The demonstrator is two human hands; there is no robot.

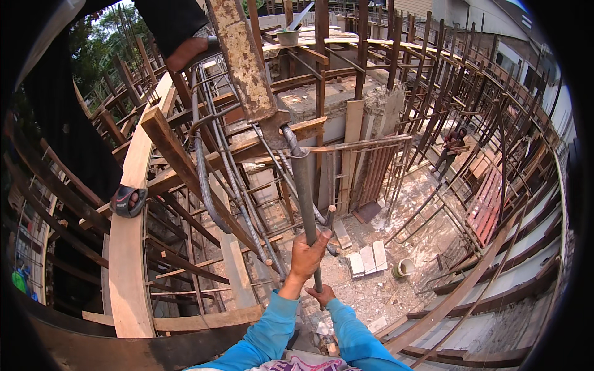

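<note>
My left hand is closed around the grey shaft of a long-handled tool that looks like a hoe, with a bent neck and a flat metal head. Lower down, my right hand grips the same shaft near its bottom end. The tool stands upright and leans slightly left. Its head meets the lower end of a long, rusty, paint-flaked piece; whether the two are joined I cannot tell. Just left of the tool, several metal poles and a squared timber cross the scaffold.
Another person's sandalled foot stands on the long plank at left. A bucket sits on boards at the top. Far below are a bucket, pale slabs and a person. Curved timber forms run along the right.
</note>
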